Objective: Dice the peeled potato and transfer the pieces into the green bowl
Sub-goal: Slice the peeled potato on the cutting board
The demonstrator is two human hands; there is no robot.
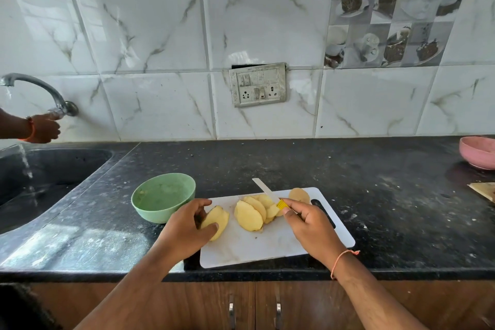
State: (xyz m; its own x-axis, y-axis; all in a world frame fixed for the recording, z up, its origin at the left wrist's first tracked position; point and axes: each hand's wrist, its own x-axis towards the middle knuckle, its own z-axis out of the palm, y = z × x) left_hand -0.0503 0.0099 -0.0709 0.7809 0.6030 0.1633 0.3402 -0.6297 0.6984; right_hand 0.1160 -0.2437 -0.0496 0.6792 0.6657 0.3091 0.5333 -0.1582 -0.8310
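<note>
Far left, another person's hand [44, 128] holds the tap [40, 88], water running into the sink [67, 166]. The green bowl [163, 197] stands just left of the cutting board [254, 246], likely close for an easy transfer. The left hand [187, 230] grips a few potato slices [217, 221], steadying them on the board. More slices [251, 213] lie fanned at the centre. The right hand [308, 225] pinches the knife [267, 193], blade pointing away. On the bench's far right sits a pink bowl [476, 153].
</note>
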